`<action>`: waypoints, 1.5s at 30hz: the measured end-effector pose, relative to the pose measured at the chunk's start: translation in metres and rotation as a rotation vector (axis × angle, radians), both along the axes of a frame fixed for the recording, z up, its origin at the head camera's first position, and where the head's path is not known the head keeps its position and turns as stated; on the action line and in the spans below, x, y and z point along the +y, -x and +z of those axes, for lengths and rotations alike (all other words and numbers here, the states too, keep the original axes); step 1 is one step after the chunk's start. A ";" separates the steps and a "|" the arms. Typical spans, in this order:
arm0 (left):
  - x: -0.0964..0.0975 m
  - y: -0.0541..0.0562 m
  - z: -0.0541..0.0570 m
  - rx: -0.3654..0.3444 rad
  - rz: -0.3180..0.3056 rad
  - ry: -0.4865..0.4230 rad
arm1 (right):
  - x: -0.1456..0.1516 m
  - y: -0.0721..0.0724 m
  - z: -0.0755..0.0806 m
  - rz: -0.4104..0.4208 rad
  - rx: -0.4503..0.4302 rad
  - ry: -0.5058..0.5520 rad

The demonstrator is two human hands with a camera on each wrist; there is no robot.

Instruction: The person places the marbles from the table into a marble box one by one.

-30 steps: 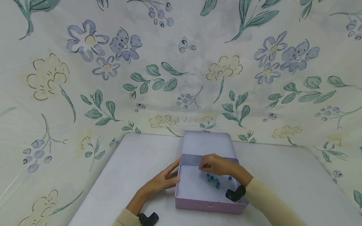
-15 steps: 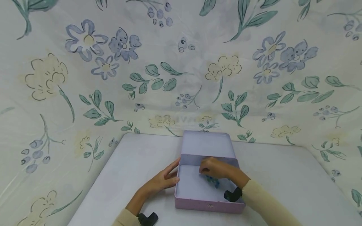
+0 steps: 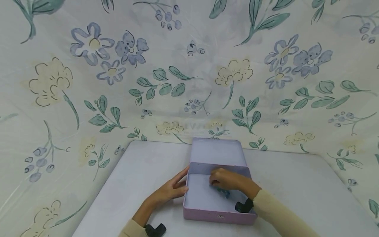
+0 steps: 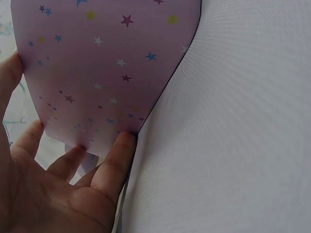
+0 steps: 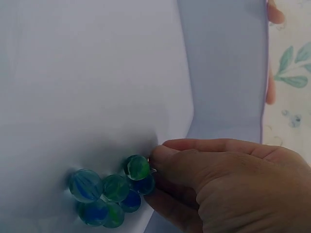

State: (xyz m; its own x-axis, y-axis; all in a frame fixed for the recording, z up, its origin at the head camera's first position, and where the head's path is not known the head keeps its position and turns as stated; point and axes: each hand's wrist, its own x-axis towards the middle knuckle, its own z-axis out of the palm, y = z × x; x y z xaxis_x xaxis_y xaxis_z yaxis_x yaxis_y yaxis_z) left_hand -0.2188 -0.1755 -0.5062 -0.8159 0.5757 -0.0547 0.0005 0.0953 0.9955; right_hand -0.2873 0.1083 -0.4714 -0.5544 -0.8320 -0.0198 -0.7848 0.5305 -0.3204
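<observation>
A pale purple hinged box (image 3: pixel 220 215) lies on the white table with its lid folded back. Inside it my right hand (image 3: pixel 226 179) is lowered, fingers curled, at a cluster of blue and green glass marbles (image 3: pixel 223 191). In the right wrist view the thumb and fingers of the right hand (image 5: pixel 228 184) appear to pinch a marble at the cluster's edge; the fingers partly hide it. Several marbles (image 5: pixel 116 188) sit close together beside the fingertips. My left hand (image 3: pixel 167 191) rests with spread fingers against the box's left wall, whose outside shows printed stars (image 4: pixel 97 73).
The lid (image 3: pixel 218 151) lies behind the box, toward the floral backdrop (image 3: pixel 189 82). White table surface (image 3: pixel 296 184) extends to both sides. Black wrist cameras (image 3: pixel 244 205) are worn on both arms; the right one hangs over the box's front right corner.
My right hand has come down and slightly nearer, onto the marbles. It now covers part of the cluster, and the lone blue marble is out of sight. The left hand stays put.
</observation>
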 end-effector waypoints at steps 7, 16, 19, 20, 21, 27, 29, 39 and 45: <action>-0.001 0.001 0.000 -0.001 0.013 0.018 | -0.002 -0.001 0.001 0.000 0.004 -0.019; -0.002 0.000 0.003 -0.006 0.013 0.024 | 0.002 -0.001 0.010 -0.033 -0.032 0.045; -0.002 0.001 0.003 0.002 0.008 0.018 | 0.004 0.000 0.017 -0.064 -0.056 0.100; -0.002 0.002 0.002 0.006 0.007 0.016 | 0.005 0.000 0.018 -0.064 -0.055 0.115; -0.002 0.002 0.002 0.007 0.005 0.015 | 0.007 0.001 0.020 -0.064 -0.054 0.125; 0.000 0.002 -0.001 -0.010 0.005 0.013 | 0.022 -0.005 0.035 -0.001 -0.001 0.171; 0.000 0.002 0.000 -0.012 0.010 0.016 | 0.030 -0.009 0.042 0.014 0.008 0.181; 0.000 0.004 0.002 0.029 0.011 0.031 | 0.090 -0.031 0.064 -0.098 0.054 0.242; -0.001 0.004 -0.003 0.024 -0.005 0.023 | 0.132 -0.054 0.056 -0.221 -0.038 0.255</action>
State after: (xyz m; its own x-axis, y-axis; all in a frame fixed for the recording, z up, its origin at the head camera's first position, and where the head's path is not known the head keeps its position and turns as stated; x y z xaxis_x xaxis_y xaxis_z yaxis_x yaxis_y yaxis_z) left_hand -0.2229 -0.1765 -0.5088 -0.8142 0.5786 -0.0487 0.0249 0.1185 0.9926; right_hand -0.2329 0.2399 -0.4151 -0.7249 -0.6724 0.1497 -0.6445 0.5855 -0.4917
